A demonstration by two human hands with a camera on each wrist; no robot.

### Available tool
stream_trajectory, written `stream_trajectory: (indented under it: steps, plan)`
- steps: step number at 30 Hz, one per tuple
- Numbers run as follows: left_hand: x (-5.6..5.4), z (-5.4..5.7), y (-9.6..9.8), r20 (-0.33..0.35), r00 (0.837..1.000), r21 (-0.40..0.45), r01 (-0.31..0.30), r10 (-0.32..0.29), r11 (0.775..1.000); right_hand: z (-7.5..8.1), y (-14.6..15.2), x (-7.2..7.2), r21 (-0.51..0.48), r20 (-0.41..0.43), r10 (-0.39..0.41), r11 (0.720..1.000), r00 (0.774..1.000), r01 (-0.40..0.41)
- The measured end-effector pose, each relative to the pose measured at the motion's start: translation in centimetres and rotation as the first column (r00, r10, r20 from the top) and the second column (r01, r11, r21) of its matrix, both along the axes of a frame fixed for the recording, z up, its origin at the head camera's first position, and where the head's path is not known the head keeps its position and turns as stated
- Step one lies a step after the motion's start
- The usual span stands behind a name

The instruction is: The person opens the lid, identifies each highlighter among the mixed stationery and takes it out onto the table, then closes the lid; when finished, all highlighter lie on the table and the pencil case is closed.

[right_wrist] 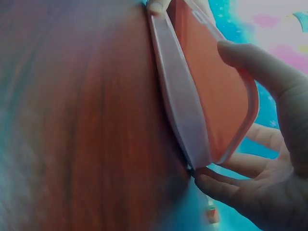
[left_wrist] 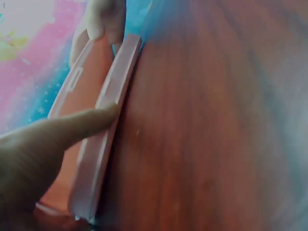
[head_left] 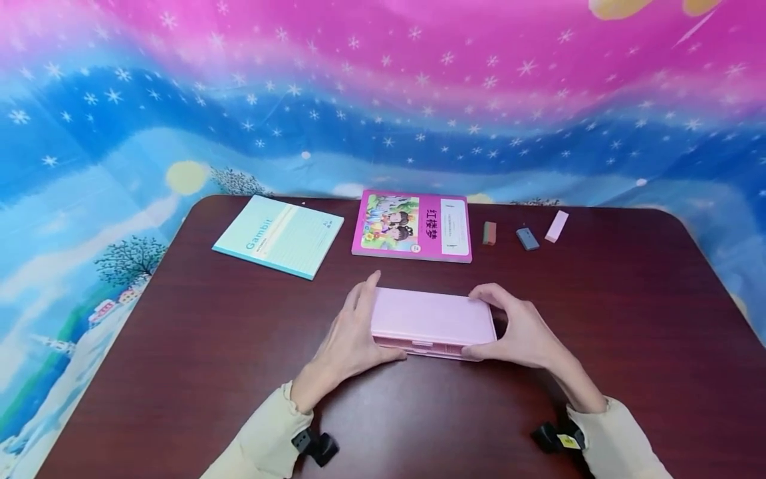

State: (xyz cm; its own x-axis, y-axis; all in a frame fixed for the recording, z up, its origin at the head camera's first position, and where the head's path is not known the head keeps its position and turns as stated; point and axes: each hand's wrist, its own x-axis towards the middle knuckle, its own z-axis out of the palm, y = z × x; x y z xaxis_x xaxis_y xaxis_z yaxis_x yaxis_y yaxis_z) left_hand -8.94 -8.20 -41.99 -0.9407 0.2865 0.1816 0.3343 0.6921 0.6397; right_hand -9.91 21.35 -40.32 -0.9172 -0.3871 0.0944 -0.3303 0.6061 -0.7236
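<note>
A pink pencil case [head_left: 432, 316] lies lengthwise on the table in front of me, its lid a little raised along the near side, where a small clasp tab shows. My left hand [head_left: 353, 336] holds its left end, the thumb [left_wrist: 91, 124] on the near wall of the base. At the other end my right hand [head_left: 520, 329] grips the case. In the right wrist view its thumb [right_wrist: 250, 60] lies on the rim of the lid [right_wrist: 226, 101] and its other fingers reach around the end. The case's contents cannot be seen.
Behind the case lie a mint notebook [head_left: 278, 236] and a magenta picture-cover book [head_left: 411, 226]. To their right are a red-green eraser [head_left: 489, 233], a small blue-grey block [head_left: 527, 239] and a pale pink eraser [head_left: 556, 226]. A snowflake-patterned cloth [head_left: 383, 100] hangs along the table's far edge.
</note>
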Motion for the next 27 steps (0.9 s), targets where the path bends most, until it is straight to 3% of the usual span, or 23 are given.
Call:
stream_trajectory:
  steps: [7, 13, 19, 27]
  plan:
    - [-0.2, -0.1, -1.6, 0.055, 0.997, 0.169, 0.037, -0.047, 0.985, 0.1, 0.8, -0.1, -0.093, 0.029, -0.005, 0.996, 1.0, 0.007]
    - [-0.1, -0.2, -2.2, 0.103, 0.994, 0.232, 0.023, -0.048, 0.972, 0.3, 1.2, -0.1, -0.16, 0.049, -0.027, 0.987, 0.998, 0.035]
    - [-0.3, -0.5, -2.6, 0.161, 0.985, 0.261, 0.013, -0.057, 0.965, 0.5, 1.1, -0.3, -0.23, 0.031, -0.074, 0.97, 0.997, 0.079]
    - [-0.8, -0.4, -3.4, 0.149, 0.984, 0.244, 0.061, -0.1, 0.968, 1.0, 1.1, -0.9, -0.238, -0.005, -0.166, 0.958, 0.986, 0.16]
